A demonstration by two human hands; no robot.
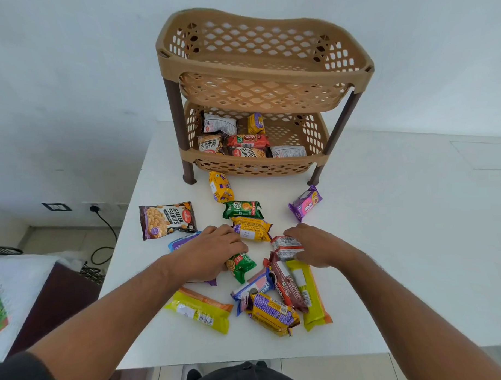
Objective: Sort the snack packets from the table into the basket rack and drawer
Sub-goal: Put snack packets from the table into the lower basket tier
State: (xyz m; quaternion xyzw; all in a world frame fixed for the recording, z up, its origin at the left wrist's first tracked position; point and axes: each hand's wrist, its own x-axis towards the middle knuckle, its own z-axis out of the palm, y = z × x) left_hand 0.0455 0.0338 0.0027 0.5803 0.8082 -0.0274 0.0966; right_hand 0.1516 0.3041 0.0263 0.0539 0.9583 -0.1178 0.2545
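Observation:
A tan two-tier basket rack [268, 75] stands at the back of the white table [387, 242]. Its lower basket [251, 164] holds several packets; the top one looks empty. Several snack packets lie scattered in front. My left hand [209, 251] grips a green biscuit packet [242, 265]. My right hand [319, 247] holds a white-and-red packet [285, 245]. Nearby lie a salted peanuts bag [166, 219], a yellow packet [252, 228], another green packet [242, 209] and a purple packet [305, 202].
Closer to me lie two long yellow-green packets [199, 311] [309, 293], a blue cookie packet [252, 289] and a brown packet [286, 285]. The table's left edge drops to a floor with a wall socket and black cable [102, 220]. No drawer is in view.

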